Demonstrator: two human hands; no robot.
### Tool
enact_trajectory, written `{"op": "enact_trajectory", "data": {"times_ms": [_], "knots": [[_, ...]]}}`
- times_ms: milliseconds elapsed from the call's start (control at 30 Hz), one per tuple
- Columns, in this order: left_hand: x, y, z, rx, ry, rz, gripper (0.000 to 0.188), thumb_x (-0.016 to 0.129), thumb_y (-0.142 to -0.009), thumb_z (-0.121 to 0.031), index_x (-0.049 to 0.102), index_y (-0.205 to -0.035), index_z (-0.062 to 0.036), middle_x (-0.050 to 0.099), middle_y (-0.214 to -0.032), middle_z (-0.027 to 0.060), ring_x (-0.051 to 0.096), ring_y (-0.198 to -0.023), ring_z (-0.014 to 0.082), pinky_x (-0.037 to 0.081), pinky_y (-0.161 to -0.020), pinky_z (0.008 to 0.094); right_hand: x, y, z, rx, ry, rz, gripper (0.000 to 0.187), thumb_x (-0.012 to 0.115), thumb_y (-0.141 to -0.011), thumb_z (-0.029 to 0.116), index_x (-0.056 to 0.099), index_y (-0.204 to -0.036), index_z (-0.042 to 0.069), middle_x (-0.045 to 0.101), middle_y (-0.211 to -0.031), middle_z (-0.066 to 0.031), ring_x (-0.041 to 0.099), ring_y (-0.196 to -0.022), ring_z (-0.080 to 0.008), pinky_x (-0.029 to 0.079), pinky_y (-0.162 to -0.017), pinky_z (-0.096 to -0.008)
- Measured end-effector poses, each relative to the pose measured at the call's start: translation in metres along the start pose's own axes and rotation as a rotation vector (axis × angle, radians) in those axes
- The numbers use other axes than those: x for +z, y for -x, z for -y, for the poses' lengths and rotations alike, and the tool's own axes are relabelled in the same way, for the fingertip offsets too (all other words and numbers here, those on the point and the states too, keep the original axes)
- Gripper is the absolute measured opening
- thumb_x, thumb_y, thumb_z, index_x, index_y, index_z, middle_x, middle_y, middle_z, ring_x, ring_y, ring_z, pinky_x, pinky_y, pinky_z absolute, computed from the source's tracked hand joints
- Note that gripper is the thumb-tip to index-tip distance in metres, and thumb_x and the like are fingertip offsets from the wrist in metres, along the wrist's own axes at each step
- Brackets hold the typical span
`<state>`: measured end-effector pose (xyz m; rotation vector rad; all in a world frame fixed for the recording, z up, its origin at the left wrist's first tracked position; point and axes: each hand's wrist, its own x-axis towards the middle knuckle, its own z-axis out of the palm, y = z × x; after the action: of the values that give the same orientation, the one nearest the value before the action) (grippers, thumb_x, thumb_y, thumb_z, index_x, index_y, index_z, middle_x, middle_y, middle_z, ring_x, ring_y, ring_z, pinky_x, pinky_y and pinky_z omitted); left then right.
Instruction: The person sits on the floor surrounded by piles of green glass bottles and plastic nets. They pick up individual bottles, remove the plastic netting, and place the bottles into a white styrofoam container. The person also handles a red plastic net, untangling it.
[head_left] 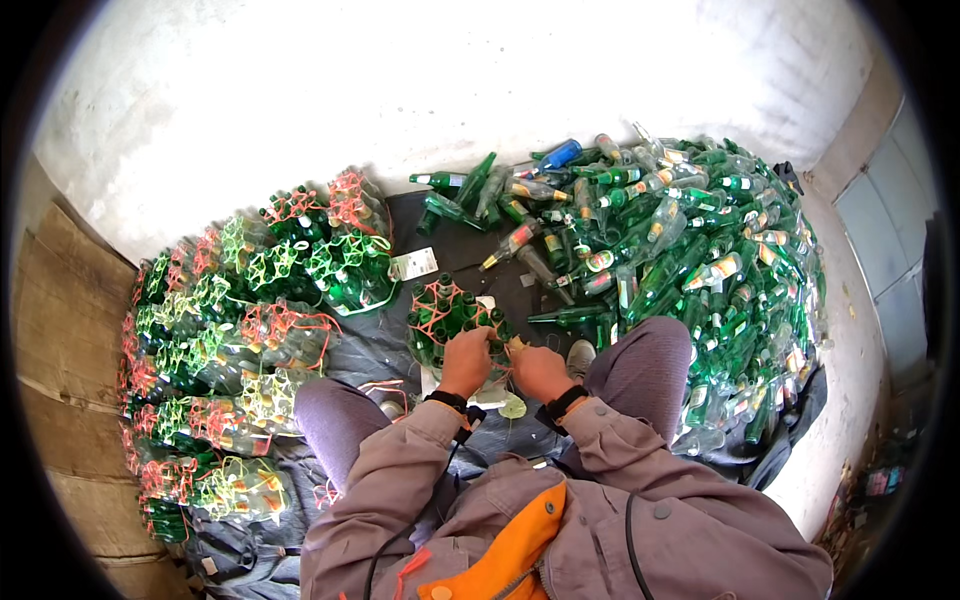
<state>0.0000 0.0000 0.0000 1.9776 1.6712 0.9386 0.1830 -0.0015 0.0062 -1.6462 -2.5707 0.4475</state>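
In front of me, between my knees, stands a cluster of upright green glass bottles [428,332] with red plastic strapping [437,312] woven around their necks. At its near right side, my left hand [466,364] is closed, fingers pinched together against the bottles. What it grips is hidden. My right hand [541,371] is closed just to the right, a short gap from the left. A small yellowish piece [516,344] shows at its fingertips, too small to name. A yellow-green flat scrap [513,406] lies just below the hands.
Several strapped bottle bundles [350,262] stand in rows on the left, tied in red and yellow-green. A large heap of loose bottles [690,240] lies on the right, one blue bottle [560,155] at its back. Dark sheeting [365,350] covers the floor. A white wall [450,80] rises behind.
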Motion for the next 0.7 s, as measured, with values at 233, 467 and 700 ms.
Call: {"op": "enact_trajectory", "data": {"times_ms": [233,467,700], "knots": [[-0.003,0.003,0.008,0.096,0.006,-0.138,0.023,0.066,-0.087,-0.014,0.071,-0.109,-0.0106,0.073,-0.094,0.0161,0.068,-0.089,0.0396,0.052,-0.075,0.0519,-0.002,-0.003,0.014,-0.015,-0.029,0.033,0.022,0.060,-0.095,0.028,0.069,-0.100,0.008,0.074,-0.087,-0.0187,0.072,-0.082,-0.0414,0.056,-0.067,-0.0560],[0.009,0.014,0.003,0.079,-0.203,-0.063,0.021,0.070,-0.084,-0.021,0.068,-0.103,-0.0119,0.070,-0.092,0.0109,0.067,-0.090,0.0355,0.050,-0.076,0.0488,0.042,0.005,-0.017,-0.146,-0.271,-0.055,0.016,0.065,-0.092,0.019,0.068,-0.086,0.004,0.068,-0.084,-0.0238,0.066,-0.082,-0.0471,0.052,-0.070,-0.0561],[-0.012,0.013,-0.023,0.102,-0.312,-0.063,0.020,0.072,-0.081,-0.021,0.067,-0.096,-0.0093,0.067,-0.092,0.0116,0.066,-0.089,0.0356,0.051,-0.078,0.0480,0.038,-0.011,-0.031,-0.008,-0.474,0.067,0.015,0.061,-0.094,0.014,0.071,-0.091,0.003,0.070,-0.078,-0.0138,0.065,-0.059,-0.0242,0.049,-0.056,-0.0380]]}}
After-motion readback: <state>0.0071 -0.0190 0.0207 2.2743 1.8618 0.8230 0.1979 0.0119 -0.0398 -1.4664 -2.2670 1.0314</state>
